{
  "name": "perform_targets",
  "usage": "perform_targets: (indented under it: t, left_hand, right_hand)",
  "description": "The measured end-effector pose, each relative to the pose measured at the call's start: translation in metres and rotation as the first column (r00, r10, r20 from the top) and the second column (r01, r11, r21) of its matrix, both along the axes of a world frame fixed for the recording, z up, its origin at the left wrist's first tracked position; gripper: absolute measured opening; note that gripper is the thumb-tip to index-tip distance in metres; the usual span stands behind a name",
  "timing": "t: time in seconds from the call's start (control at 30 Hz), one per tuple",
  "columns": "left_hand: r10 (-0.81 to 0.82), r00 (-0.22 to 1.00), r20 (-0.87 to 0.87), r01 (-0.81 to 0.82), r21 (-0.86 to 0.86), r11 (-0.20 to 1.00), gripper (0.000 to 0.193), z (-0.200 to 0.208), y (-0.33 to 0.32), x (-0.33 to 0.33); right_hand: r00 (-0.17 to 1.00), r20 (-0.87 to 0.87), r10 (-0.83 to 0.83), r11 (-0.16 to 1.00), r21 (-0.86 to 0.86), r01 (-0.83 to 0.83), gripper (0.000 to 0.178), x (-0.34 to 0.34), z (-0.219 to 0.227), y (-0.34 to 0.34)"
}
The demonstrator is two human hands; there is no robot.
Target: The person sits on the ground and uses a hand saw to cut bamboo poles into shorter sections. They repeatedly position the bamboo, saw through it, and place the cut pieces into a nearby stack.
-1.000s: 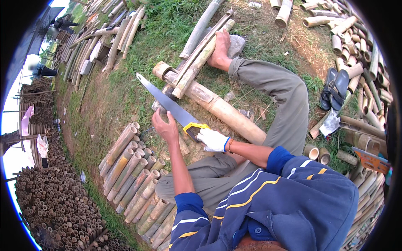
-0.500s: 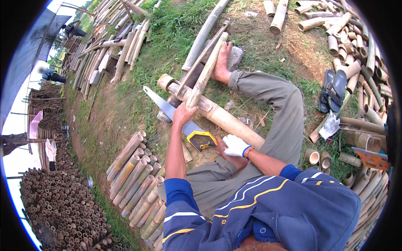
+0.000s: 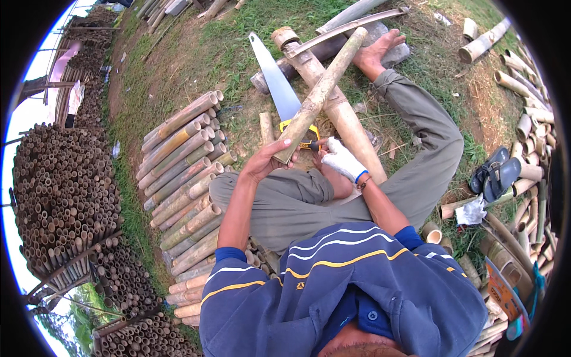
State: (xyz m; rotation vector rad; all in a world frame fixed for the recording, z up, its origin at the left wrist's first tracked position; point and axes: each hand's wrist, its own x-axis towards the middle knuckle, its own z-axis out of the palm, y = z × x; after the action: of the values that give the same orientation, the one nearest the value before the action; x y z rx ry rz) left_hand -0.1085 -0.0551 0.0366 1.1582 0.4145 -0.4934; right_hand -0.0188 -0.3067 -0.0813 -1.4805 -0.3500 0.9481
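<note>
My left hand (image 3: 266, 160) grips the near end of a bamboo pole (image 3: 324, 95), thumb on top. The pole slants up and to the right, lying across a thicker bamboo log (image 3: 339, 113) that has a collar at its far end. My right hand (image 3: 342, 159), in a white glove, is closed round the handle of a hand saw, its fingers partly hidden. The saw (image 3: 276, 77) has a yellow and black handle and a silver blade pointing away from me. The pole passes over part of the handle. A split bamboo strip (image 3: 345, 31) lies beyond the log.
Cut bamboo pieces (image 3: 184, 172) are stacked at my left, with a large bamboo pile (image 3: 65, 184) farther off. My bare foot (image 3: 377, 53) rests by a stone (image 3: 395, 53). At right are sandals (image 3: 496, 172), a white glove (image 3: 471, 211), an orange-labelled saw blade (image 3: 505, 288) and scattered bamboo.
The view has turned and shifted. My left hand has brought the pole's near end closer to my body and across the saw handle. My right hand remains at the saw handle.
</note>
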Motion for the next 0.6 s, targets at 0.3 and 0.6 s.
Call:
perform_targets:
  t: [0.3, 0.6]
  left_hand:
    - [0.231, 0.964, 0.13, -0.217, -0.112, 0.97, 0.058, -0.025, -0.04, -0.071]
    - [0.495, 0.866, 0.07, -0.499, 0.14, 0.855, 0.048, -0.063, -0.071, -0.018]
  right_hand:
    - [0.868, -0.286, 0.407, 0.901, 0.285, -0.328, 0.04, -0.017, 0.026, 0.019]
    - [0.89, -0.448, 0.085, 0.991, 0.129, -0.03, 0.022, -0.012, -0.003, 0.023]
